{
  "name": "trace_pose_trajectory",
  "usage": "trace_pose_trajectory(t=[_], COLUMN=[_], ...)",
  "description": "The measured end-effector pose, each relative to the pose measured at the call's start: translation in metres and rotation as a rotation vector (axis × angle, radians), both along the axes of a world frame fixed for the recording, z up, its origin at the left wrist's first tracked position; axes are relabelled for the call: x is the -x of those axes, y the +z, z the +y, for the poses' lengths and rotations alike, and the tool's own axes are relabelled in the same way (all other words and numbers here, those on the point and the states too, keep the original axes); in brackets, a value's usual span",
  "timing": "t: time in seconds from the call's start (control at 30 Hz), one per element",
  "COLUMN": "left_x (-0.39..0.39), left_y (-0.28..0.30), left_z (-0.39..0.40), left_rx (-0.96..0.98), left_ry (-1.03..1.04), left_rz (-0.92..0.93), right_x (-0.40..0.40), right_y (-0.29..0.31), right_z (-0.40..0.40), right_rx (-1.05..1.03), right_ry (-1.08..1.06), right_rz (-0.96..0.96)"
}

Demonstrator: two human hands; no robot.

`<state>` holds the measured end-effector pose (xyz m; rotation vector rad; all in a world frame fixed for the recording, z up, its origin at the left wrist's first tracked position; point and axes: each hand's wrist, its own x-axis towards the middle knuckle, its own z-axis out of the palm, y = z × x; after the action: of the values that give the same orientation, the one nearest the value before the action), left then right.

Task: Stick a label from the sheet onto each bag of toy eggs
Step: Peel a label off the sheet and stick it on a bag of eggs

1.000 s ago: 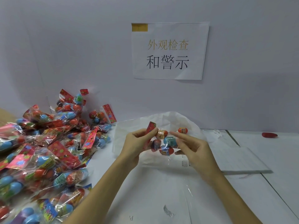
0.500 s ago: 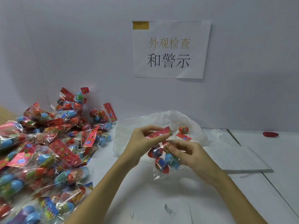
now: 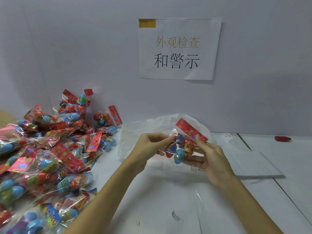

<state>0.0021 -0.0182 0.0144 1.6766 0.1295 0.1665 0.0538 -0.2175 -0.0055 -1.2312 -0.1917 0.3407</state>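
The pile of bagged eggs runs off the left edge; its label print is unreadably blurred.

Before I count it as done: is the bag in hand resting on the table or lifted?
Lifted: both hands pinch the bag above the table.

Soft, even light fills the room; faint shadows sit under the wall sign, cellophane glints, and edges bend and blur slightly.

A clear bag of toy eggs — red and blue, red header card tilted up-right — held above the table.
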Motion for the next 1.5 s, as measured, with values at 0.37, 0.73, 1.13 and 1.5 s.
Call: trace_pose_trajectory(t=[0.37,0.73,1.13,1.5], left_x=[-0.001,-0.006,-0.006,-0.006], left_y=[-0.008,-0.016,-0.032,-0.047], left_z=[-0.004,-0.005,-0.008,-0.020], left_rx=[0.282,-0.291,-0.810,-0.915], left_ry=[0.024,0.317,0.381,0.188], left_rz=[0.132,-0.271,-0.465,-0.455], right_x=[-0.001,-0.017,-0.033,-0.010], right_y=[-0.003,-0.012,-0.038,-0.028], right_z=[0.002,-0.016,-0.021,-0.001], right_rx=[0.012,0.630,1.266,0.765], right_ry=[-0.051,-0.263,0.008,-0.066], right_rz=[-0.075,-0.589,-0.860,-0.859])
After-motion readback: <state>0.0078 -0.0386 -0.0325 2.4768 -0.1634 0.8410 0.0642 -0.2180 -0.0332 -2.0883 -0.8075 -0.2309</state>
